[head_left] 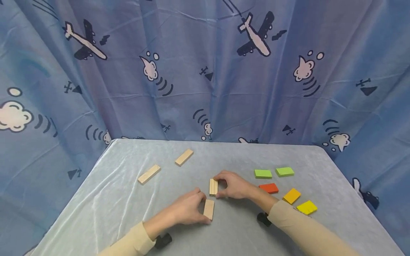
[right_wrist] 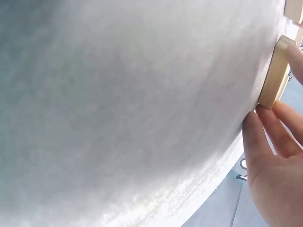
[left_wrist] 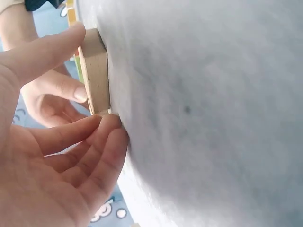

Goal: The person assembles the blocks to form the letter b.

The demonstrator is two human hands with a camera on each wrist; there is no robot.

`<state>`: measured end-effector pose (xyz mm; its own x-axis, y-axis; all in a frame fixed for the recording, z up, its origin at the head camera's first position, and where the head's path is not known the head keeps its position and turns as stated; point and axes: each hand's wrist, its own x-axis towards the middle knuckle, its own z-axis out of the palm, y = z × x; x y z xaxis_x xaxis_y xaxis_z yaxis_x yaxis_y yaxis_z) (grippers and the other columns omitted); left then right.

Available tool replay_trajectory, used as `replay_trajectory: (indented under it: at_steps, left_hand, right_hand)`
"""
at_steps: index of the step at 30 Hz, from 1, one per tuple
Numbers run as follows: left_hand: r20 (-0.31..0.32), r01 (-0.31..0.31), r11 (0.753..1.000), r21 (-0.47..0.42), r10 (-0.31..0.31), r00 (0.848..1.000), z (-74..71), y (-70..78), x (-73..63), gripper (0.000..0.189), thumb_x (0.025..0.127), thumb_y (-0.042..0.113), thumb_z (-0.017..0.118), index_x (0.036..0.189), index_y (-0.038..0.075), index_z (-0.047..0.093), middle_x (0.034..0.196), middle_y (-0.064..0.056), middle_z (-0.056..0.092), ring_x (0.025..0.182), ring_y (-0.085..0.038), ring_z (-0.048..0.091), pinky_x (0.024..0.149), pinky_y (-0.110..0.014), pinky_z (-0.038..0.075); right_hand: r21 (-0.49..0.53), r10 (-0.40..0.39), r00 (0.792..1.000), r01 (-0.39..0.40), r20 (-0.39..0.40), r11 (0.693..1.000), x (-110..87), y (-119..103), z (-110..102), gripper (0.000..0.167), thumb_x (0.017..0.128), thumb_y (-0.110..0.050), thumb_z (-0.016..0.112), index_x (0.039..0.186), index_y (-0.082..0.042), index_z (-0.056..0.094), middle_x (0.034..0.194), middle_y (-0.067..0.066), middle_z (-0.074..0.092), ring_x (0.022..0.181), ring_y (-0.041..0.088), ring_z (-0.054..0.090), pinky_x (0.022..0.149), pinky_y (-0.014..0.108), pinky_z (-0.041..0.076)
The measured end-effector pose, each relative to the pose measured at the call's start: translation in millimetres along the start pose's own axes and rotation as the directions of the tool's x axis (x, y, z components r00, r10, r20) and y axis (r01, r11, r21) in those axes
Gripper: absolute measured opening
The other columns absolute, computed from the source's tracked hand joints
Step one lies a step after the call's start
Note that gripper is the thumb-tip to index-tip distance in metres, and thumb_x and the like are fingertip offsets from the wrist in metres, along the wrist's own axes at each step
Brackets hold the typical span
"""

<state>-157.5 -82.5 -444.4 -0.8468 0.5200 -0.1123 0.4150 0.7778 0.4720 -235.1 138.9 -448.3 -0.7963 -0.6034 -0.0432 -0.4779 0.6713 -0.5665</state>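
Two plain wooden blocks lie near the middle of the cloth-covered table, one close behind the other. My left hand (head_left: 189,208) pinches the nearer wooden block (head_left: 209,209) by its two ends, thumb at the near end and fingertips at the far end. In the left wrist view that block (left_wrist: 96,75) lies flat on the cloth. With thumb and fingertips my right hand (head_left: 235,185) grips the farther wooden block (head_left: 213,187) at its ends. The right wrist view shows this block (right_wrist: 274,75) flat on the cloth too.
Two more wooden blocks, one nearer (head_left: 149,174) and one farther (head_left: 184,157), lie at the left. At the right are two green blocks (head_left: 263,174), a red block (head_left: 269,188), an orange block (head_left: 292,196) and a yellow block (head_left: 306,207). A patterned curtain (head_left: 185,89) hangs behind the table.
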Motion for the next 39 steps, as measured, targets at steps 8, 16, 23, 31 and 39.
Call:
replay_trajectory:
  at_steps: [8,16,23,31,39]
  left_hand:
    - [-0.017,0.005,1.0,0.019,-0.005,1.0,0.5,-1.7,-2.1,0.059,0.073,0.044,0.09,0.113,0.006,0.07,0.1,0.004,0.057,0.079,-0.006,0.051,0.073,-0.028,0.049]
    - [-0.035,-0.003,0.999,0.034,0.005,0.999,3.2,-1.2,-1.0,0.054,0.075,0.041,0.089,0.112,0.006,0.072,0.095,0.005,0.056,0.074,-0.006,0.049,0.068,-0.026,0.046]
    - [-0.042,-0.003,0.998,0.057,0.005,0.999,4.6,0.2,0.1,0.056,0.075,0.043,0.088,0.112,0.004,0.073,0.092,0.005,0.056,0.07,-0.006,0.048,0.063,-0.025,0.044]
    - [-0.045,-0.01,0.995,0.102,0.015,0.999,6.9,1.3,-0.3,0.057,0.077,0.045,0.085,0.114,0.004,0.072,0.089,0.007,0.052,0.068,-0.006,0.047,0.059,-0.025,0.042]
    - [-0.027,-0.016,0.994,0.109,0.019,0.999,4.9,2.3,-0.5,0.056,0.079,0.045,0.083,0.117,0.006,0.071,0.089,0.007,0.051,0.07,-0.006,0.047,0.059,-0.025,0.042]
  right_hand:
    - [0.012,0.014,1.0,-0.014,0.009,1.0,-1.1,-4.1,1.9,0.049,0.082,-0.021,0.086,0.125,-0.005,0.069,0.118,0.001,0.066,0.11,0.022,0.059,0.098,0.046,0.047]
    - [0.014,-0.043,0.999,0.042,0.015,0.999,-2.6,-5.0,5.2,0.047,0.083,-0.021,0.085,0.124,-0.005,0.07,0.118,0.003,0.066,0.115,0.026,0.058,0.101,0.051,0.044]
    - [0.0,-0.042,0.999,0.042,0.028,0.999,-5.0,-6.1,6.0,0.054,0.082,-0.03,0.086,0.126,-0.005,0.069,0.121,0.004,0.065,0.118,0.027,0.056,0.102,0.051,0.043]
    - [-0.016,-0.02,0.999,0.02,0.051,1.0,-8.5,-11.5,9.1,0.069,0.077,-0.036,0.088,0.133,-0.003,0.064,0.125,0.007,0.059,0.118,0.027,0.054,0.1,0.049,0.045]
    - [-0.011,0.009,0.999,-0.009,0.053,1.0,-9.8,-13.7,11.5,0.076,0.076,-0.037,0.088,0.136,-0.001,0.06,0.124,0.007,0.056,0.114,0.025,0.052,0.098,0.049,0.045]
